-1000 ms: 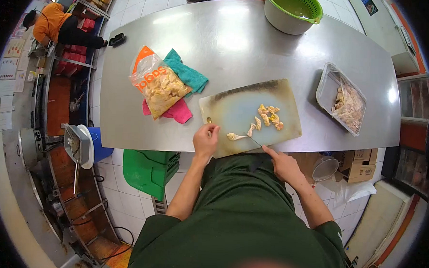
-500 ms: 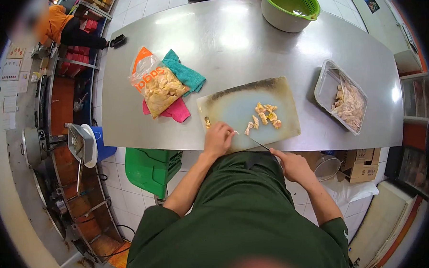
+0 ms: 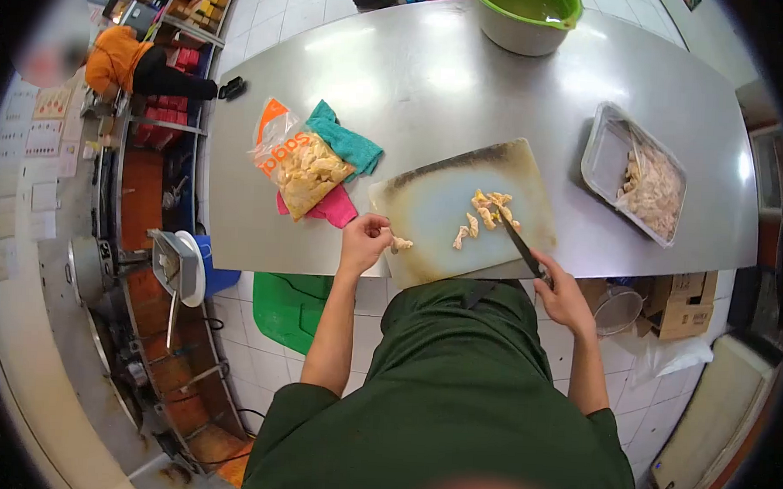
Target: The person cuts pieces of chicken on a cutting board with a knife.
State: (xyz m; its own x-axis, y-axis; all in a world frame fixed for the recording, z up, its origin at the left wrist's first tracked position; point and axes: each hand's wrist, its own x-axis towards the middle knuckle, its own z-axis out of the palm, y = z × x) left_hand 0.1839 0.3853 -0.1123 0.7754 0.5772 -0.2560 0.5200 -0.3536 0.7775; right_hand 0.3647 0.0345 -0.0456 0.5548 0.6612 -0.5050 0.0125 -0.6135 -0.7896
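Note:
My left hand point(image 3: 367, 242) is closed in a pinch at the left edge of the cutting board point(image 3: 442, 190). A small piece of raw chicken point(image 3: 401, 243) shows at its fingertips. In my right hand point(image 3: 564, 296) is a dark-bladed knife point(image 3: 520, 244), held by its handle at the board's lower right. The knife tip reaches the cut chicken pieces point(image 3: 483, 207) grouped right of the board's middle, and a couple of smaller strips point(image 3: 461, 237) lie just left of them.
A bag of chicken pieces point(image 3: 311, 175) rests on pink and teal cloths point(image 3: 348, 139) at the left. To the right stands a plastic-covered tray point(image 3: 598, 157) of meat. A grey tub with a green colander point(image 3: 528, 28) is at the far edge. A person in orange point(image 3: 115, 62) is far left.
My left hand has moved left, off the board's lower middle to its left edge. The knife has swung up, its tip now by the grouped chicken pieces. The view has shifted slightly.

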